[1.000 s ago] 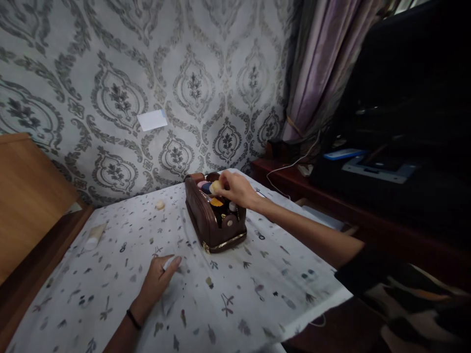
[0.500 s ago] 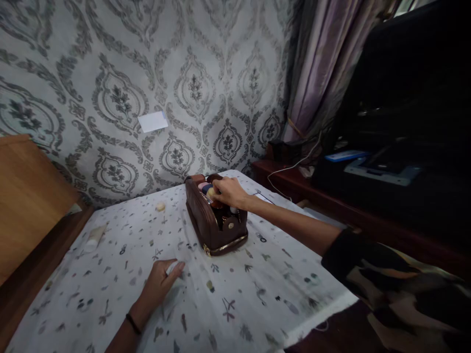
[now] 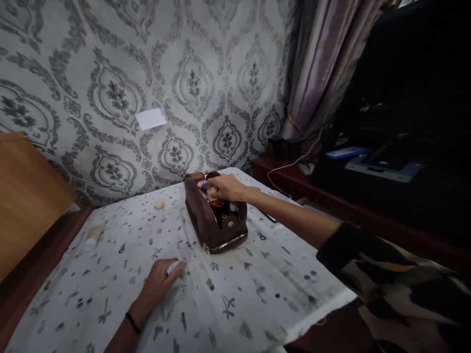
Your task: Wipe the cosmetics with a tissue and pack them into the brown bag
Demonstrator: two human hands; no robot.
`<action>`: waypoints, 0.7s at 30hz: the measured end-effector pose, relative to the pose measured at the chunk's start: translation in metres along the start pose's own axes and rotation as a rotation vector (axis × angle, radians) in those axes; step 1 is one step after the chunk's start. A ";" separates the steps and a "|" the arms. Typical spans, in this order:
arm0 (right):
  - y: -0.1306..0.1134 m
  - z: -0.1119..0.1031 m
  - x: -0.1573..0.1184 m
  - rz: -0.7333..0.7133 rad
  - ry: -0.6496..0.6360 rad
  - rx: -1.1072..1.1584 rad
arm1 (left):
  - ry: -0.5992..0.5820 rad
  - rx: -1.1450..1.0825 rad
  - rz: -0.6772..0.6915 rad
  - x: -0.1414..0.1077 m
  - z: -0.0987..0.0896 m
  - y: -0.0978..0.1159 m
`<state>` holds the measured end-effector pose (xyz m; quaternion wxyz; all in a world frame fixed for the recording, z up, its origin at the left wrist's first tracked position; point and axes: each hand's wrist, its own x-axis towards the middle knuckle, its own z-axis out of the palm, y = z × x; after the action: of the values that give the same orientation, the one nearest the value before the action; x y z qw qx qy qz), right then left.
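Observation:
A brown leather cosmetic bag [image 3: 200, 211] stands on the patterned cloth, its top unzipped. Inside lie a pink and dark blue item [image 3: 204, 186], something amber [image 3: 218, 203] and other small things in shadow. My right hand [image 3: 228, 187] reaches into the opening from the right, its fingers closed on a small yellowish rounded item [image 3: 212, 192]. My left hand [image 3: 162, 277] rests on the cloth in front of the bag, thumb and fingers closed around a small white object [image 3: 172, 267] that is mostly hidden.
A pale round item [image 3: 159, 205] and a beige tube with a white cap [image 3: 94, 237] lie on the cloth [image 3: 206, 304] to the left. A dark flat object [image 3: 270, 216] lies behind my right forearm. Wooden furniture [image 3: 33, 196] borders the left; a white cable [image 3: 294, 162] runs at the right.
My right hand has shifted slightly left within the bag opening, and more of the yellowish item shows at its fingertips. My left hand stays in place. The view has tilted slightly.

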<state>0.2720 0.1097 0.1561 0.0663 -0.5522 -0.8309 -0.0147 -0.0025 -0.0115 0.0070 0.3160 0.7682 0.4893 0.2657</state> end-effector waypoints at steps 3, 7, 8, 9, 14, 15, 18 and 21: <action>0.000 0.005 -0.001 -0.026 0.011 0.000 | -0.004 0.019 0.004 0.000 0.000 -0.001; 0.002 0.011 -0.002 -0.056 0.035 -0.001 | -0.007 0.033 0.010 0.001 -0.001 -0.001; 0.003 0.012 -0.002 -0.054 0.033 0.002 | -0.004 0.029 0.012 0.000 -0.001 -0.001; 0.003 0.012 -0.001 -0.053 0.030 0.006 | 0.000 0.024 0.014 0.000 -0.001 0.000; 0.004 0.011 0.000 -0.049 0.029 0.014 | 0.008 0.013 0.035 0.000 -0.001 0.001; 0.004 0.011 -0.001 -0.046 0.028 0.012 | 0.007 0.012 0.038 0.000 -0.001 0.001; 0.004 0.010 -0.001 -0.046 0.027 0.007 | 0.000 0.010 0.041 0.000 0.000 -0.001; 0.004 0.011 -0.001 -0.038 0.032 -0.005 | -0.006 0.009 0.043 0.001 0.000 -0.002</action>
<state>0.2748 0.1108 0.1451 0.0779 -0.5362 -0.8401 -0.0271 -0.0036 -0.0101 0.0057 0.3083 0.7806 0.4731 0.2679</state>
